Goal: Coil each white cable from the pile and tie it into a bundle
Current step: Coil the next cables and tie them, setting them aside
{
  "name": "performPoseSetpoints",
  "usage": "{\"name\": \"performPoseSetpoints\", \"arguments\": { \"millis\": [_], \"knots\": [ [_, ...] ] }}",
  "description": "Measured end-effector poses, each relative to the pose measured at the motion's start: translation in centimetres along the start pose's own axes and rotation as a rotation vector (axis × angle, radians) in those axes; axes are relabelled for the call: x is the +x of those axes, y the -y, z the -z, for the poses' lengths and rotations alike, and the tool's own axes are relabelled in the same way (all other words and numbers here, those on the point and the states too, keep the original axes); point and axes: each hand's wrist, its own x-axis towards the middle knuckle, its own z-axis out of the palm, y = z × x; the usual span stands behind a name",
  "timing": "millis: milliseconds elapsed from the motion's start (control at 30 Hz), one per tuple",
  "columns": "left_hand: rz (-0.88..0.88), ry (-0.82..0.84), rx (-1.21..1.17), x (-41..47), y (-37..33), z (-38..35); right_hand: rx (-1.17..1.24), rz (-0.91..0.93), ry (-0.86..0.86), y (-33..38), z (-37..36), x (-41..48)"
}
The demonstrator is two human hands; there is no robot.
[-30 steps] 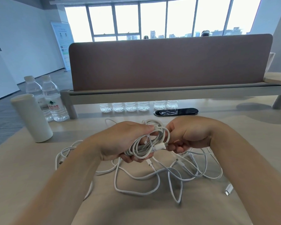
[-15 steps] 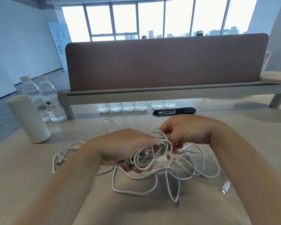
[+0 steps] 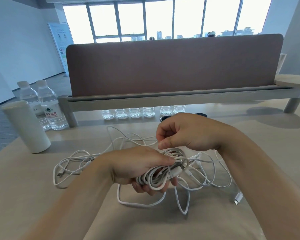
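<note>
My left hand (image 3: 137, 165) grips a coiled white cable (image 3: 160, 177) just above the table, thumb on top and fingers curled underneath. A white connector lies across the coil. My right hand (image 3: 185, 134) hovers over the coil's far end and pinches a strand of that cable between thumb and forefinger. Beneath both hands a loose pile of white cables (image 3: 206, 174) sprawls over the tan table (image 3: 33, 196). One strand loops out to the left (image 3: 66, 170). A free plug (image 3: 238, 199) lies at the right.
A white cylinder (image 3: 27, 127) and two water bottles (image 3: 48, 106) stand at the back left. A brown divider panel (image 3: 171, 64) on a grey rail runs across the back, with several small bottles (image 3: 142, 112) and a dark flat object under it.
My right hand has risen from the coil's right side to above its far end, taking the strand with it. The left hand and coil have sunk slightly towards me.
</note>
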Motion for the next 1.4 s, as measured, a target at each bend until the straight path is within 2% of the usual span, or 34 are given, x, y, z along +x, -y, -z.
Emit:
{"name": "performPoseSetpoints", "arguments": {
  "millis": [467, 600, 733, 800, 900, 1000, 1133, 1400],
  "knots": [
    [-0.061, -0.035, -0.086, 0.4, 0.4, 0.4, 0.011, 0.061, -0.09, 1.2, -0.9, 0.2],
    [-0.129, -0.239, -0.13, 0.1, -0.2, 1.0, 0.103, 0.033, -0.324, 0.8, -1.4, 1.1],
    [-0.221, -0.413, -0.349, -0.3, -0.3, 2.2, 0.072, -0.017, -0.628, 0.3, -1.1, 1.5],
    [-0.286, -0.485, -0.444, -0.3, -0.3, 2.7, 0.086, -0.073, -0.703, 0.2, -0.9, 1.6],
    [-0.348, -0.56, -0.497, -0.3, -0.5, 3.0, 0.127, -0.188, -0.649, 0.1, -1.2, 1.8],
    [-0.372, -0.591, -0.485, -0.3, -0.7, 2.9, 0.169, -0.223, -0.604, 0.1, -1.6, 1.9],
    [-0.401, -0.644, -0.485, -0.2, -0.8, 2.6, 0.193, -0.128, -0.536, 0.5, -2.0, 1.8],
    [-0.433, -0.733, -0.481, -0.1, -0.8, 2.7, 0.133, 0.014, -0.556, 0.9, -2.9, 2.5]
  ]
}}
